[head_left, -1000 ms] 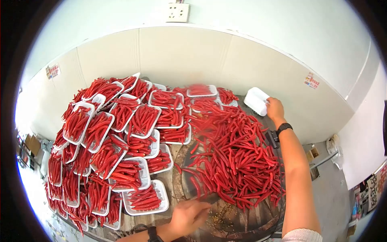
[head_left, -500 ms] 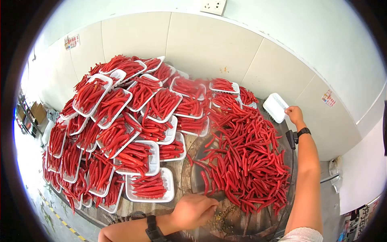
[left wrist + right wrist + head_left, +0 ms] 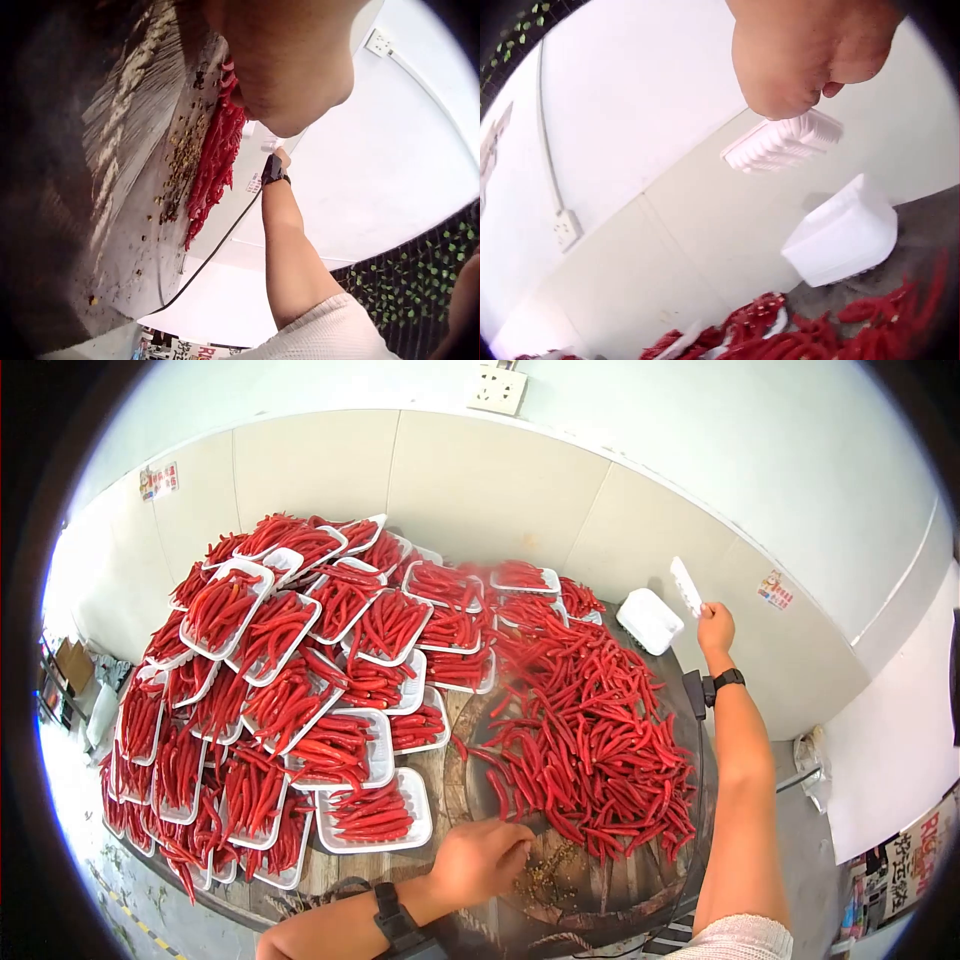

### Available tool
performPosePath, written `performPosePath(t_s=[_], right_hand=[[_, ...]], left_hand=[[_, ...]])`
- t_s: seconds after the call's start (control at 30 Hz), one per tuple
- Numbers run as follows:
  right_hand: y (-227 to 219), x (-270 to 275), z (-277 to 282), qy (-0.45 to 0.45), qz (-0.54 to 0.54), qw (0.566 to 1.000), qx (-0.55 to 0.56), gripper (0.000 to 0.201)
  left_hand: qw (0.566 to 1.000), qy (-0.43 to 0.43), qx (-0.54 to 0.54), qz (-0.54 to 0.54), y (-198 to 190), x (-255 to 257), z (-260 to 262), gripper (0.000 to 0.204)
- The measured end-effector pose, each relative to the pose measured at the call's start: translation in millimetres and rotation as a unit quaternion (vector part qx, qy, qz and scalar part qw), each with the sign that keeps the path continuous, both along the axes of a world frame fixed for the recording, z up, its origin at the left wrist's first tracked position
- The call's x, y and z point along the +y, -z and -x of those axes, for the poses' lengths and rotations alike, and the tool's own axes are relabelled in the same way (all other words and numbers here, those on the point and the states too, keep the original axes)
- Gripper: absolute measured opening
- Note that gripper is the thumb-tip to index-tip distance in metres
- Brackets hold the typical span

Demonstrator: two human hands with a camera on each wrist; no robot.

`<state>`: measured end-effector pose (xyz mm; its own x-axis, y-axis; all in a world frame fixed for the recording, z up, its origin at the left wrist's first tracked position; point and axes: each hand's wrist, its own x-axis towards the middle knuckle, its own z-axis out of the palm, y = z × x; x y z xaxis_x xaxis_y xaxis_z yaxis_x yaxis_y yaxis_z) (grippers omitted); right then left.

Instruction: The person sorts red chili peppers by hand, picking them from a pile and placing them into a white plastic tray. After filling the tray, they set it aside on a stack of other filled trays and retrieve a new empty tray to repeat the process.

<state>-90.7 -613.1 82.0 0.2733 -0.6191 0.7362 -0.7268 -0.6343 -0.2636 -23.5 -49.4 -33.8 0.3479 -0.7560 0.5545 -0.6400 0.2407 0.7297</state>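
Note:
Raised over the back right of the round table, the right hand (image 3: 716,630) pinches one white foam tray (image 3: 686,588) by its edge. That tray (image 3: 776,142) hangs below the hand (image 3: 810,56) in the right wrist view, ribbed side showing. Beneath it stand other white trays (image 3: 650,622), apart from the held one. The left hand (image 3: 482,860) hovers at the front, fingers loosely curled with nothing visible in them, beside a tray of chillies (image 3: 375,815). A loose heap of red chillies (image 3: 600,750) lies between the hands; the left hand (image 3: 292,67) partly hides it in the left wrist view.
Many chilli-filled trays (image 3: 270,705) overlap in a pile on the left. Filled trays (image 3: 525,578) also lie at the back by the tiled wall (image 3: 480,490). Scattered seeds (image 3: 550,875) lie at the front, and a dark cable (image 3: 217,251) runs past the table edge.
The right hand has lifted a single tray up off the others, which stay on the table, and turned it nearly edge-on. The left hand remains near the front, its fingers more curled. The head view has shifted.

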Motion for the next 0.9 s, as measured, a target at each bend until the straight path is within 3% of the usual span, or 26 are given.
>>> performPosePath(t_s=[0.07,0.13,0.2,0.23,0.27,0.33,0.4,0.47,0.5,0.57,0.7,0.83,0.9], right_hand=[[-9.3,30.0,2.1,-0.036,0.010,0.999,-0.034,0.018],[-22.9,93.9,7.8,-0.218,-0.164,0.949,-0.158,0.019],[-27.0,175.6,24.7,-0.308,-0.288,0.888,-0.180,0.021],[-24.2,224.0,32.8,-0.318,-0.312,0.875,-0.189,0.021],[-17.2,269.9,41.4,-0.326,-0.336,0.861,-0.198,0.020],[8.2,340.1,56.9,-0.416,-0.342,0.815,-0.212,0.019],[26.4,399.6,68.0,-0.469,-0.376,0.768,-0.220,0.018],[44.6,438.7,70.1,-0.496,-0.390,0.748,-0.207,0.018],[40.3,458.2,71.5,-0.481,-0.396,0.766,-0.161,0.018],[57.8,477.8,59.6,-0.520,-0.378,0.741,-0.195,0.017],[60.0,492.3,41.2,-0.549,-0.347,0.725,-0.231,0.018],[65.7,489.8,33.6,-0.557,-0.340,0.715,-0.251,0.017],[73.1,483.9,36.5,-0.576,-0.370,0.683,-0.256,0.017]], left_hand=[[1.000,-0.004,0.004,0.008,1.4,-0.1,-0.7,0.021],[1.000,-0.010,0.008,0.007,2.1,2.2,-0.4,0.025],[0.990,-0.026,0.138,0.017,-0.5,3.8,2.7,0.039],[0.986,-0.005,0.164,-0.043,-8.5,9.6,1.6,0.060],[0.985,-0.001,0.163,-0.052,-8.5,9.6,1.0,0.060],[0.950,0.034,0.310,0.015,-3.6,7.7,4.0,0.085],[0.938,0.052,0.342,0.032,-15.9,13.6,5.6,0.096],[0.922,0.072,0.373,0.069,-28.0,20.2,7.6,0.116],[0.918,0.076,0.380,0.083,-35.5,23.5,9.9,0.115],[0.906,0.080,0.391,0.140,-35.7,25.6,11.5,0.101],[0.905,0.052,0.368,0.208,-38.2,23.5,3.3,0.097],[0.928,0.027,0.320,0.191,-33.6,23.3,-9.2,0.099],[0.937,0.005,0.294,0.188,-23.9,20.1,-11.0,0.100]])
